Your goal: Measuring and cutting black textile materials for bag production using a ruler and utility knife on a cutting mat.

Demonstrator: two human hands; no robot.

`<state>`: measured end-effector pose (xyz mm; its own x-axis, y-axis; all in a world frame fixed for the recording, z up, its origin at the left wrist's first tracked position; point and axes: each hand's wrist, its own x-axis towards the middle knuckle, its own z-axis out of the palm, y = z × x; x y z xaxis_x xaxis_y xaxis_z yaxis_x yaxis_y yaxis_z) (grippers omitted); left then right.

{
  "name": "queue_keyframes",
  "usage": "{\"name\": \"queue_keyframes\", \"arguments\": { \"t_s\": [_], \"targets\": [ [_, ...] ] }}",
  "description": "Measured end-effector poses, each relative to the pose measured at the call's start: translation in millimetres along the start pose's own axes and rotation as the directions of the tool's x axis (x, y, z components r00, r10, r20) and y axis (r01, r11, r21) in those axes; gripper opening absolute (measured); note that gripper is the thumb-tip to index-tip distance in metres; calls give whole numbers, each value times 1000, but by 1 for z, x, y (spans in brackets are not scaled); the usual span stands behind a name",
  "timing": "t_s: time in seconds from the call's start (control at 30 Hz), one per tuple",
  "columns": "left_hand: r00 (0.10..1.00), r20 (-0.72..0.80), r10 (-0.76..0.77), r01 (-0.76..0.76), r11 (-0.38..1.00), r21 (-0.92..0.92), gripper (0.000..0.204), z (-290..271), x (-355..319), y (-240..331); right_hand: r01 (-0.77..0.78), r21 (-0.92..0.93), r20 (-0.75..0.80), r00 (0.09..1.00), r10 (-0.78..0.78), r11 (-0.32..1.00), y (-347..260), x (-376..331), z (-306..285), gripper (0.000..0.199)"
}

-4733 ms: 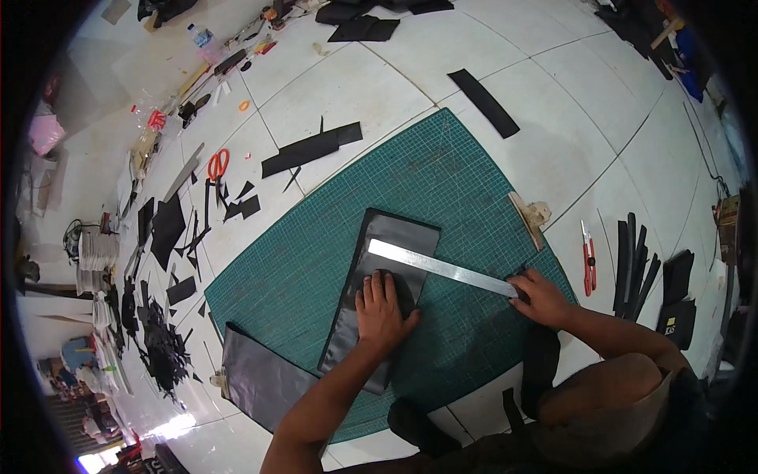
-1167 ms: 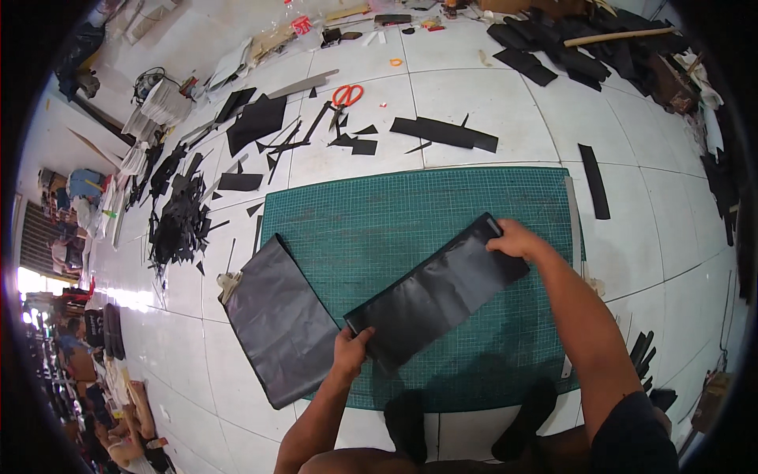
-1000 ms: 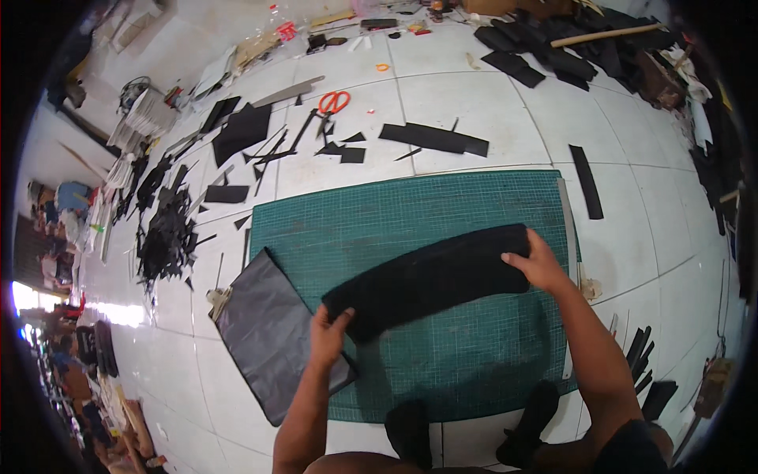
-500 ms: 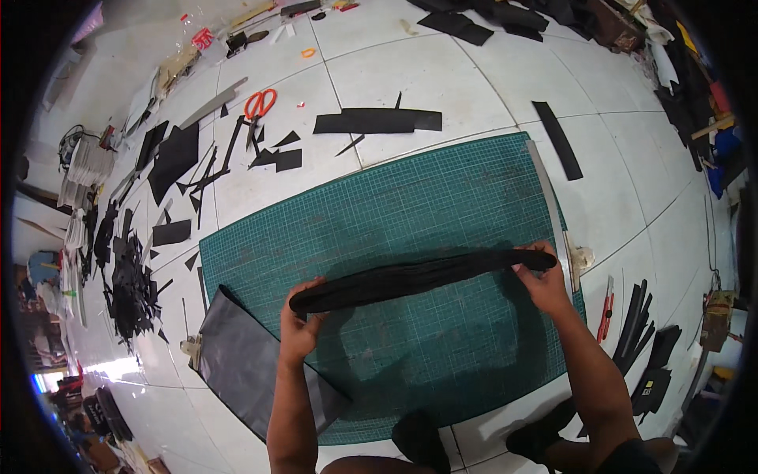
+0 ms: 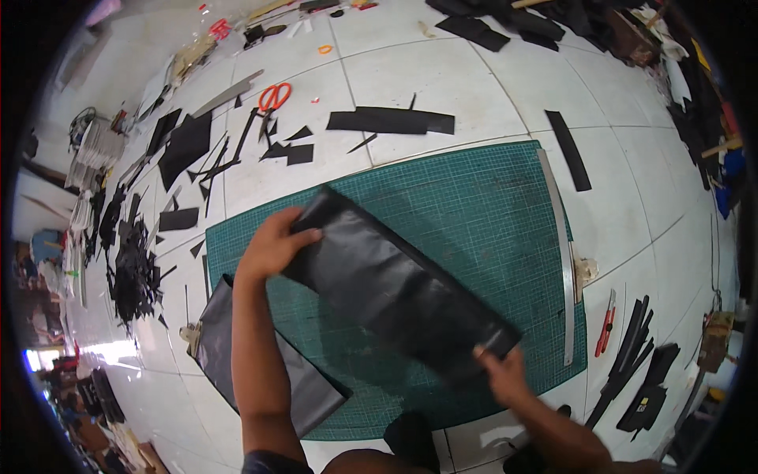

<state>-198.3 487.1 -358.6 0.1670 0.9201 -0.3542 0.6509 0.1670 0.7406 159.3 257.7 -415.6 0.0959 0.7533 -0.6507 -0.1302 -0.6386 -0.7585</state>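
A folded sheet of shiny black material [image 5: 387, 284] slants above the green cutting mat [image 5: 497, 189], from upper left to lower right. My left hand [image 5: 275, 241] grips its upper left end, thumb on top and fingers hidden beneath. At the lower right corner my right hand [image 5: 501, 371] pinches it, a little blurred. Beside my left forearm, a second black sheet [image 5: 237, 347] lies over the mat's lower left corner. A metal ruler [image 5: 562, 261] runs along the mat's right edge.
Orange-handled scissors [image 5: 274, 98] and black offcuts [image 5: 300, 150] lie on the tiles beyond the mat. A heap of black scraps [image 5: 134, 268] is at the left. To the right are a red cutter knife [image 5: 606, 324] and black strips [image 5: 628, 340].
The black sheet was held edge-on and nearly level; now its broad face shows and it slants down to the right. My left hand has moved up, my right hand down and toward me.
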Motion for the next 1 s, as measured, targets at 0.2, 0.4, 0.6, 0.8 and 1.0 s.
{"name": "queue_keyframes", "arguments": {
  "t_s": [0.2,0.4,0.6,0.8,1.0],
  "targets": [
    [969,236,74,-144,944,298,36,80,72,-5,-23,431,-214,969,127,902,111,-42,37,37],
    [991,43,123,-127,835,536,43,106,58,-16,-79,469,-189,964,187,880,124,-35,45,39],
    [901,-230,367,-184,805,564,61,166,-19,11,-12,502,-219,966,140,865,120,-37,44,38],
    [946,-212,244,-80,813,576,69,230,-52,-10,-49,504,-167,974,153,862,116,-38,47,34],
    [935,-243,257,-72,811,581,73,245,-47,-19,-116,407,-176,963,202,906,121,-35,40,35]
  ]
}}
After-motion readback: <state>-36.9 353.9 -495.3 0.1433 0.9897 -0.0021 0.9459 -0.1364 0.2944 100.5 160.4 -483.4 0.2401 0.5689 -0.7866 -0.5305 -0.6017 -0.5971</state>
